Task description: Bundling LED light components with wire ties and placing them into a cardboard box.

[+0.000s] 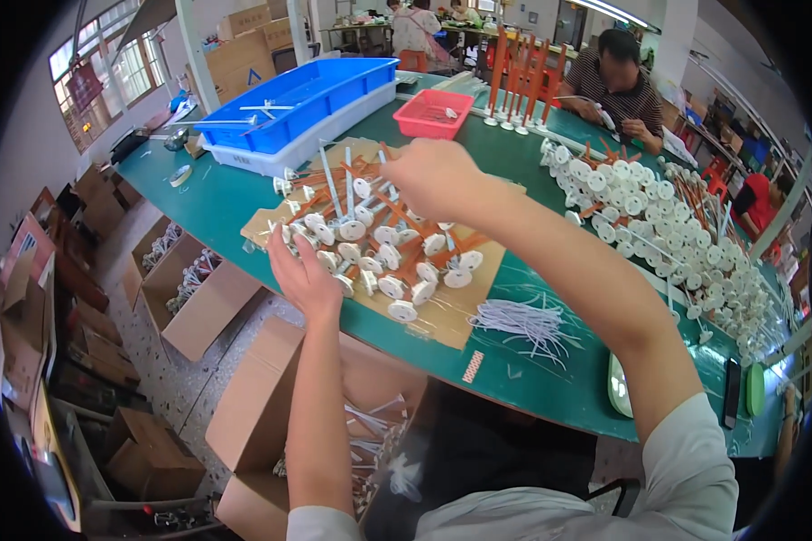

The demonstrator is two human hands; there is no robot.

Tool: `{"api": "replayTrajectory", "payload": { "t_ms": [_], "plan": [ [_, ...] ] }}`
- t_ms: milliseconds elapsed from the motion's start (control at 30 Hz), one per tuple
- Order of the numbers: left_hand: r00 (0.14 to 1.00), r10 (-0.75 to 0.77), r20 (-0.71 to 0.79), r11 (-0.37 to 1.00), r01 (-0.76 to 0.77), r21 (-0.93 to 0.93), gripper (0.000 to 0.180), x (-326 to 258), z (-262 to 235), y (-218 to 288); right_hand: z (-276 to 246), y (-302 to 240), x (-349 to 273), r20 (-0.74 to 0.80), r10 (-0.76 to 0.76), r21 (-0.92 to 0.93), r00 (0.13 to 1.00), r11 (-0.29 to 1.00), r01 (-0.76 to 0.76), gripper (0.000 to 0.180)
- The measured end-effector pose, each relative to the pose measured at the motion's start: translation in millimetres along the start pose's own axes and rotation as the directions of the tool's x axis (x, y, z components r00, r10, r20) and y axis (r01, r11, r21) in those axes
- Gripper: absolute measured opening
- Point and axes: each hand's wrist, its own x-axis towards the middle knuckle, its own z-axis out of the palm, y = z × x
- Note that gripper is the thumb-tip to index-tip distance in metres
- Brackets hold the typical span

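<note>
A heap of orange and pale sticks with white round disc ends (pixel 391 287) lies on a flat cardboard sheet (pixel 467 311) before me. My left hand (pixel 307 278) rests at the heap's left edge, fingers stretched out and apart against the nearest white discs. Above the heap's far side is my right hand (pixel 435 180), its fingers curled closed by the upper ends of the sticks. What it grips is hidden behind the fingers. A few pale sticks (pixel 348 185) stand up between my hands.
A blue tray (pixel 302 108) and a pink basket (pixel 434 114) stand beyond. White cords (pixel 523 325) lie right of the cardboard. More white-ended pieces (pixel 668 225) are piled at right, near a seated co-worker (pixel 613 86). An open carton (pixel 257 397) sits below the table edge.
</note>
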Motion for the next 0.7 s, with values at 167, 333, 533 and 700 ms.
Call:
{"api": "replayTrajectory", "payload": {
  "t_ms": [167,333,533,700],
  "plan": [
    [0.999,-0.002,-0.032,0.982,-0.004,-0.191,0.05,1,1,-2,72,3,72,0.135,-0.293,0.347,0.947,0.909,0.231,0.058],
    [0.999,-0.041,-0.031,0.986,0.035,-0.165,0.049,1,5,0,100,-15,113,0.24,-0.506,0.304,0.828,0.849,0.431,0.078],
    [0.998,-0.067,-0.017,0.995,0.065,-0.077,0.041,1,7,1,99,-3,112,0.407,-0.521,0.261,0.75,0.853,0.451,0.067],
    [0.998,-0.06,-0.022,0.998,0.059,-0.033,0.039,0,9,0,110,7,98,0.293,-0.523,0.265,0.801,0.849,0.457,0.06]
  ]
}}
